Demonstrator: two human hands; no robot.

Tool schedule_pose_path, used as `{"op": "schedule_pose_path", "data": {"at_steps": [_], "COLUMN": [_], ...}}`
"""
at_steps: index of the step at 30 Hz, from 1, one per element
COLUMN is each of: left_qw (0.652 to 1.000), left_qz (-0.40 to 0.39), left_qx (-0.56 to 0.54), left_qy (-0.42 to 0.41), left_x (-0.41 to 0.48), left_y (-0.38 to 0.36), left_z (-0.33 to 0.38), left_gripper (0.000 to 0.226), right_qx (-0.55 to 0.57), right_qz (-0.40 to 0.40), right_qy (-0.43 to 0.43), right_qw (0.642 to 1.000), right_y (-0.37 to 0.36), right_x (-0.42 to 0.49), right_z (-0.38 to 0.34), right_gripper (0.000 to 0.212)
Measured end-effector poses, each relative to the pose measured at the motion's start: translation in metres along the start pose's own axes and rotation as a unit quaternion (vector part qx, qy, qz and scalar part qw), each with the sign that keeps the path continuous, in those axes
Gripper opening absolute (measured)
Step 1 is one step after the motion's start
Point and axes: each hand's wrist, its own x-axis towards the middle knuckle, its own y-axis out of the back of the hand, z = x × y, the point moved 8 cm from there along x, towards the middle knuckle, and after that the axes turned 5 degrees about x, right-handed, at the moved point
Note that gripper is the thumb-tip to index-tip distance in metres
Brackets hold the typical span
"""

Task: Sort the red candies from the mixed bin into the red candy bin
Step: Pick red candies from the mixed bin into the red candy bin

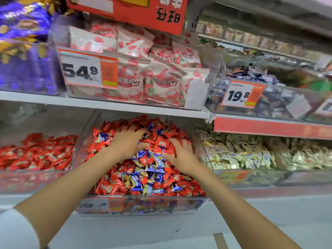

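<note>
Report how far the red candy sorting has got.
Done: the clear red candy bin on the left already holds only red wrappers. In hand: left hand and right hand dig into the clear mixed bin. Left: many red candies remain there among blue-wrapped candies.

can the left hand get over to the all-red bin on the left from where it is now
Probably yes. The left hand lies on the candies in the mixed bin, and the red candy bin sits right beside it, open on top. Only the clear divider wall stands between; the hand would have to lift over it.
</note>
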Motion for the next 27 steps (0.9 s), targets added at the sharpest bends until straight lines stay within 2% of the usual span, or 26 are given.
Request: {"op": "schedule_pose_path", "data": {"at_steps": [6,10,14,18,21,24,27], "left_qw": [0.990,0.975,0.961,0.965,0.964,0.963,0.966], "left_qz": [0.054,0.089,0.087,0.111,0.122,0.106,0.080], "left_qx": [-0.117,-0.192,-0.255,-0.225,-0.227,-0.241,-0.238], "left_qy": [-0.051,-0.067,-0.068,-0.075,-0.059,-0.058,-0.065], "left_x": [-0.016,-0.023,-0.032,-0.035,-0.034,-0.035,-0.030], "left_y": [0.027,0.042,0.048,0.057,0.058,0.050,0.039], "left_z": [0.000,-0.007,-0.007,-0.011,-0.018,-0.015,-0.001], "left_gripper": [0.030,0.028,0.027,0.039,0.027,0.023,0.033], "right_qx": [0.075,0.137,0.220,0.237,0.258,0.247,0.222], "right_qz": [0.036,0.069,0.075,0.078,0.078,0.087,0.091], "right_qy": [0.076,0.092,0.084,0.082,0.082,0.087,0.084], "right_qw": [0.994,0.984,0.969,0.965,0.959,0.961,0.967], "right_y": [0.033,0.052,0.059,0.062,0.063,0.065,0.064], "right_x": [-0.012,-0.025,-0.033,-0.035,-0.037,-0.035,-0.032], "right_z": [-0.012,-0.018,-0.021,-0.020,-0.021,-0.021,-0.021], "right_gripper": [0.032,0.028,0.020,0.018,0.021,0.018,0.017]}}
